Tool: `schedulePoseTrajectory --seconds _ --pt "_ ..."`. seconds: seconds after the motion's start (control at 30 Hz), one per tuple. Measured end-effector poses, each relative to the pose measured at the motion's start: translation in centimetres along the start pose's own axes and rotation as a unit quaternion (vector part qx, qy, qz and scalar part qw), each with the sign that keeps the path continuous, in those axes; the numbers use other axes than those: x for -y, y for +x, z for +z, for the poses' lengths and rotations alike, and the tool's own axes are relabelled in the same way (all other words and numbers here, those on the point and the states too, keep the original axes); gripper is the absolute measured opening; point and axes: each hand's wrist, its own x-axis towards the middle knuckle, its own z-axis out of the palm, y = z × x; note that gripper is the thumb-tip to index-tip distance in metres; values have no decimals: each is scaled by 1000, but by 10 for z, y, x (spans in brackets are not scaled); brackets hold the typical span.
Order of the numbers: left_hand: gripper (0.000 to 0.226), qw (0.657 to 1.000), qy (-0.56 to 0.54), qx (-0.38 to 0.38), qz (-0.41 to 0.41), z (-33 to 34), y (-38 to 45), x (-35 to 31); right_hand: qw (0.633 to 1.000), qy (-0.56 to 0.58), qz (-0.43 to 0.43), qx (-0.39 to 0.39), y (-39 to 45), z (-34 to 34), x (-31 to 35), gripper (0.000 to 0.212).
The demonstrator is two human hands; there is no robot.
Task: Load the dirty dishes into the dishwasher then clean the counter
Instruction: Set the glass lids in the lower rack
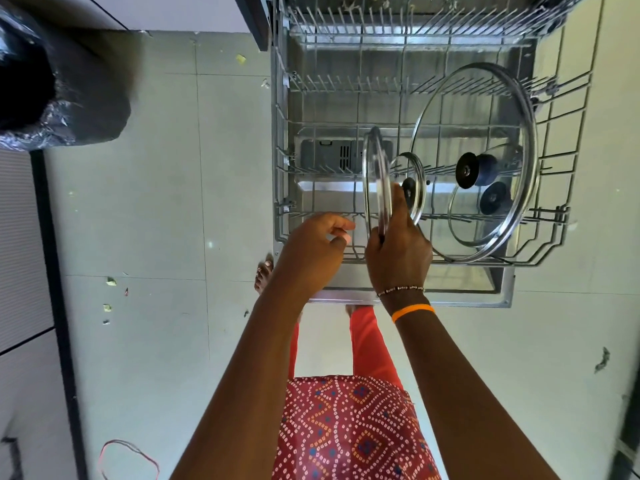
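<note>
In the pulled-out lower rack [282, 174] of the dishwasher, near its front edge: right hand [398, 251] gripping a glass lid [376, 181] by the rim, held on edge between the tines. Left hand [317, 247] just beside, fingers loosely curled, holding nothing, hovering over the rack's front wire.

Likely trouble, judged from how things stand:
- Lid held edge-on and, as far as can be told, not yet seated in a slot; if released early, apt to tip toward the small lid [412, 187] just behind it, glass against glass.
- Grip low on a smooth rim; could slip if wet or greasy. Wetness not visible either way.
- Large lid [485, 161] leaning at an angle across the right half of the rack, with another small lid [485, 206] beneath or behind it; a knock to the rack could set them sliding.
- Knobs of the leaning lids pointing toward the front, narrowing the room for a further lid.
- Bare foot [264, 273] close under the rack's front corner, in line with any dropped glass.

Round about: upper rack [381, 36] farther in, apparently without dishes. Open dishwasher door [498, 299] beneath the rack, jutting out toward the legs. Black-lined bin [65, 98] well apart to the left on the tiled floor [156, 202], with small scraps [110, 280] scattered there and a red loop [128, 455] near the bottom edge. No counter in view, so no telling how many dishes remain.
</note>
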Motion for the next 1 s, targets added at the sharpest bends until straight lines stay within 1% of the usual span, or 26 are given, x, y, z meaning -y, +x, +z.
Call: schedulePoseTrajectory --seconds 0.07,0.17,0.27,0.37,0.5,0.6,0.77,0.9,1.0 --pt "24 1000 -2 1 -3 -2 -1 0 1000 -8 5 12 2 -1 3 60" --pt "24 1000 -8 2 -3 -4 -2 -1 1000 7 -4 4 3 0 4 58" --pt "23 1000 -14 -2 1 -4 -3 4 999 13 -24 -42 1 4 4 50" --pt "22 1000 -17 1 -4 -5 -4 10 998 28 -30 -56 -3 5 1 54" --pt "24 1000 -18 1 -8 -6 -3 16 995 49 -19 -87 -7 4 -4 55" --pt "24 1000 -15 3 -9 -6 -2 17 995 40 -19 -84 -4 4 -3 55" --pt "24 1000 -21 6 -3 -7 -1 14 997 36 25 -61 14 -2 -6 58" --pt "24 1000 -26 7 -2 -9 2 11 998 26 19 -48 18 -5 -5 57" --pt "25 999 -41 7 -3 -6 5 4 999 7 24 -20 15 -2 -5 60"
